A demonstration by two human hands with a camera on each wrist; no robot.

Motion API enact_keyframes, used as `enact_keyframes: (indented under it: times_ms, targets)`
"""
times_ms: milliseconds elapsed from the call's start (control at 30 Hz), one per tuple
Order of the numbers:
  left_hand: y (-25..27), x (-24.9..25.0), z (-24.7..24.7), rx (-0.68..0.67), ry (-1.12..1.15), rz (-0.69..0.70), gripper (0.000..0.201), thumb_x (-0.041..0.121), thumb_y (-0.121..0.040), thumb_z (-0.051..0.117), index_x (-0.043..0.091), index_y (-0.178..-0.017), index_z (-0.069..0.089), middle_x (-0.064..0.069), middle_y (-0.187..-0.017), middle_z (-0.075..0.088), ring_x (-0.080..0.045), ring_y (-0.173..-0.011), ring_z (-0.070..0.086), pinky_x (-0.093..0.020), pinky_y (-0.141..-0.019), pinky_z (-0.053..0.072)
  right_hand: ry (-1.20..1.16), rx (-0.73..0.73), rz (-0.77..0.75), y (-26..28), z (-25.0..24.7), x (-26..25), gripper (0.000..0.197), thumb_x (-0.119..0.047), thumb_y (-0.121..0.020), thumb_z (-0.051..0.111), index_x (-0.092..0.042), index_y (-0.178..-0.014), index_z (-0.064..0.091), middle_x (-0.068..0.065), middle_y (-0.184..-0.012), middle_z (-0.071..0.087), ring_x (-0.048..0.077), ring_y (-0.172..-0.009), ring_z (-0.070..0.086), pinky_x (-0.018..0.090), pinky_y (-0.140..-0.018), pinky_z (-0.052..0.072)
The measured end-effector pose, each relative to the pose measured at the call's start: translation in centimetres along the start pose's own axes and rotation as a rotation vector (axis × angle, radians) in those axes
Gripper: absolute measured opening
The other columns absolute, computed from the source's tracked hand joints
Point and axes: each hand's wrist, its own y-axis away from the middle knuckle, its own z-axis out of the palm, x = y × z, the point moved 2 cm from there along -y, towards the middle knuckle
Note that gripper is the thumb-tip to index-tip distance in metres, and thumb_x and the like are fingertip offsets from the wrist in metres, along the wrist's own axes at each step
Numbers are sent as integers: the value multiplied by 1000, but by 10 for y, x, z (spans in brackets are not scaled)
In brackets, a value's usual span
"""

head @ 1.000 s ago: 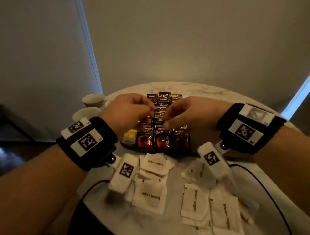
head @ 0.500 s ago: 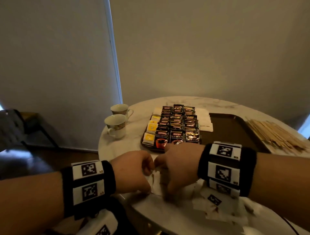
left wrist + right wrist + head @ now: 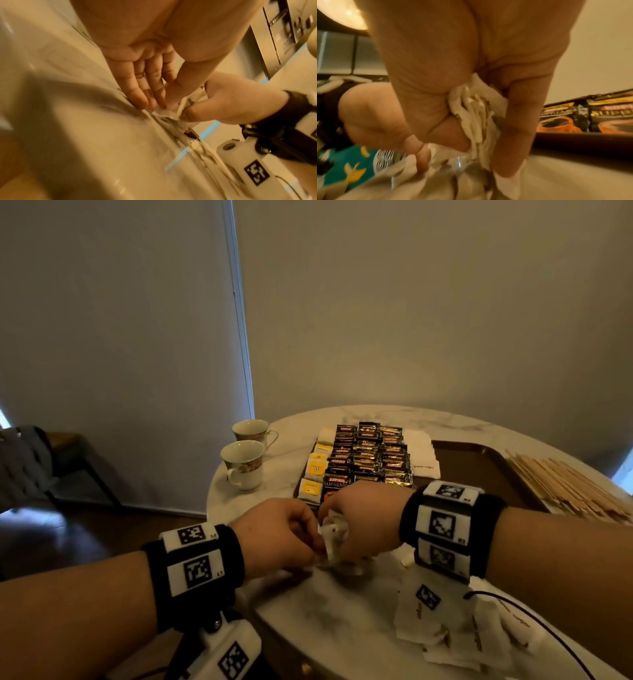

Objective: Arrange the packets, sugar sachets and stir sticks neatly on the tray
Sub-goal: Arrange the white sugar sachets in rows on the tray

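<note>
Just in front of the brown tray (image 3: pixel 472 470), my right hand (image 3: pixel 359 525) grips a small upright stack of white sugar sachets (image 3: pixel 334 530), its lower edge on the marble table. The right wrist view shows the sachet stack (image 3: pixel 476 115) squeezed between thumb and fingers. My left hand (image 3: pixel 291 539) meets it from the left. In the left wrist view its fingertips (image 3: pixel 154 104) and thumb pinch the edge of the sachet stack (image 3: pixel 171 112). On the tray lie rows of dark coffee packets (image 3: pixel 370 453), yellow tea bags (image 3: pixel 315 467) and a white sachet pile (image 3: pixel 423 453).
Loose sugar sachets (image 3: pixel 438 621) are scattered on the table (image 3: pixel 342 628) below my right wrist. Wooden stir sticks (image 3: pixel 568 487) lie in a heap right of the tray. Two teacups (image 3: pixel 245 463) stand at the table's left edge. The tray's right half is bare.
Both hands have drawn back from over the coffee packets to the near table. They have gathered sachets into a stack held between them.
</note>
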Motion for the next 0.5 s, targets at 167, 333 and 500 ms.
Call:
enact_keyframes:
  times_ms: [167, 333, 500]
  targets:
    - [-14, 1, -2, 51, 38, 28, 38, 0, -68, 89, 13, -96, 67, -10, -98, 77, -32, -94, 75, -51, -84, 63, -456, 35, 102, 0, -13, 28, 53, -23, -85, 80, -34, -133, 59, -3, -113, 68, 16, -92, 72, 34, -74, 65]
    - [-21, 12, 0, -62, -196, -6, 48, 21, -69, 95, 28, -108, 67, 4, -111, 71, -18, -98, 72, -41, -87, 63, -807, 63, 167, 2, -28, 58, 51, -6, -82, 79, -24, -127, 64, 8, -114, 71, 27, -94, 74, 35, -72, 63]
    - [-25, 33, 12, -255, -449, 80, 47, 28, -75, 90, 38, -116, 68, 17, -113, 67, -3, -104, 62, -29, -92, 56, -1122, 98, 146, 4, -33, 86, 42, 10, -85, 64, -12, -121, 65, 18, -108, 75, 32, -92, 75, 40, -67, 60]
